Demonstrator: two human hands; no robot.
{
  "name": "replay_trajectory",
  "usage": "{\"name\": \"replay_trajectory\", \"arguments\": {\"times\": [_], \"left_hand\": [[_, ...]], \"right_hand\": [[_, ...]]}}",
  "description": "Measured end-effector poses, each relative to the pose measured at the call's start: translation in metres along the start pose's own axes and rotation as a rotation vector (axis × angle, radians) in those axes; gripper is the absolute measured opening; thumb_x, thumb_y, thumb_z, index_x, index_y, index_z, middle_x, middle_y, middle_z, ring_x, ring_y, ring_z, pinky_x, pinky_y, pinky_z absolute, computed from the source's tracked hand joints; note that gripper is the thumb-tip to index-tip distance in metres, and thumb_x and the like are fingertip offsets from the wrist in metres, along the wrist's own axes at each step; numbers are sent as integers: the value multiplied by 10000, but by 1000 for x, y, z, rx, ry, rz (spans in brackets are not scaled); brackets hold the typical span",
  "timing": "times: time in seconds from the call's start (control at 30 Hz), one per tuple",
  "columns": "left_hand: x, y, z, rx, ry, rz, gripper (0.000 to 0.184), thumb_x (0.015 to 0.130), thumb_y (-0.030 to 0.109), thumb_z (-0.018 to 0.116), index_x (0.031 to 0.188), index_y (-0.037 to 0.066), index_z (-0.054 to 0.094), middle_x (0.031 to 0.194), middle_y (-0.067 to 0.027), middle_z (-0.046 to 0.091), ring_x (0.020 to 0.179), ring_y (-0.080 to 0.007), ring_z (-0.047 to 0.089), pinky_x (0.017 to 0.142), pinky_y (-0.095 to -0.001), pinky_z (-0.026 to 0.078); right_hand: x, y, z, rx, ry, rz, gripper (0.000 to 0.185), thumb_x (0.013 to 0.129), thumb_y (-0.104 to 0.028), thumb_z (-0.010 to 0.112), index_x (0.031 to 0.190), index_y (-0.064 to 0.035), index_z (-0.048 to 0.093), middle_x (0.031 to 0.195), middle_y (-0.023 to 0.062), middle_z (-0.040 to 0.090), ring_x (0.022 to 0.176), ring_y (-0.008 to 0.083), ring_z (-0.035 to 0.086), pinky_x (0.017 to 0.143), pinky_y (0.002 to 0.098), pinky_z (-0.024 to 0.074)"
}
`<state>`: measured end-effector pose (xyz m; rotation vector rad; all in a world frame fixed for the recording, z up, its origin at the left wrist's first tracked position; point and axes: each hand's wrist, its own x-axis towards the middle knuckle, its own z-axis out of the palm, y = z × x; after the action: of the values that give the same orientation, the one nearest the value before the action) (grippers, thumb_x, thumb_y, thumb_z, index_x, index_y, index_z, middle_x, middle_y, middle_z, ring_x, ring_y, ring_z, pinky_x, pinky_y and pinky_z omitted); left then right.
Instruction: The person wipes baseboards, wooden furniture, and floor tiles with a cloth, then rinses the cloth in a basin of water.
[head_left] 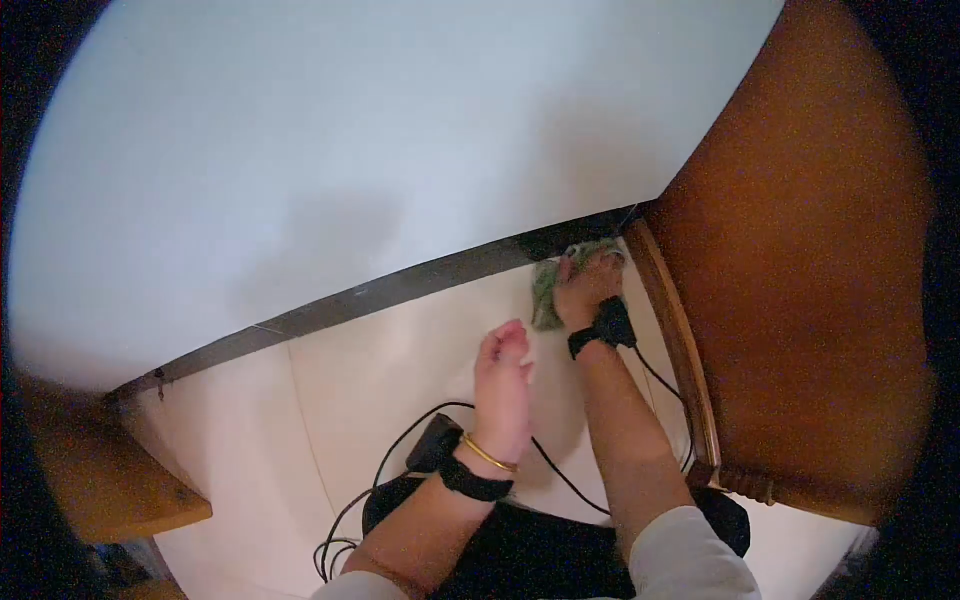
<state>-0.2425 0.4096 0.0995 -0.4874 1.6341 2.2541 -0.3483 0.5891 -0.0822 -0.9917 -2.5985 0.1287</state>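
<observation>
My right hand [588,292] presses down on a green cloth [545,295] on the floor, in the corner where the dark skirting meets the wooden furniture. Part of the cloth is hidden under the palm and fingers. My left hand [503,380] is held above the floor, left of the cloth and apart from it. Its fingers are curled in, and I see nothing in them. Both wrists carry black straps with small black boxes, and a gold bangle [488,455] is on the left wrist.
A white wall [300,130] with dark skirting [400,288] runs behind the pale tiled floor [390,350]. A brown wooden panel [810,270] stands close on the right. Wooden furniture [130,480] is at the lower left. Black cables [565,482] trail from the wrist boxes.
</observation>
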Motion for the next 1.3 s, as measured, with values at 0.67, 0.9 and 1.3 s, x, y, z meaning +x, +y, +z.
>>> {"name": "replay_trajectory", "arguments": {"times": [0.67,0.9,1.3], "left_hand": [[7,110,-162,-164,248,423,229,951,61,585,1169,39,650,1128,-51,659,998,-138,600,871,-272,482],[10,121,-136,-113,163,258,211,957,60,578,1157,28,639,1092,-21,626,997,-117,550,927,-276,441],[1,100,-145,-229,160,227,191,945,47,586,1123,59,654,1070,-47,646,903,-127,603,795,-260,496]], "right_hand": [[-178,-203,-151,968,-483,-300,420,899,-269,707,1219,-11,619,1234,241,635,1202,415,565,1043,501,445],[-87,-102,-89,-102,-106,84,742,1000,-543,504,1531,-31,429,1502,301,463,1433,449,390,1184,560,303],[-251,-235,-143,751,-422,-464,457,1009,-341,547,1288,21,544,1340,260,560,1247,420,518,1067,491,406]]}}
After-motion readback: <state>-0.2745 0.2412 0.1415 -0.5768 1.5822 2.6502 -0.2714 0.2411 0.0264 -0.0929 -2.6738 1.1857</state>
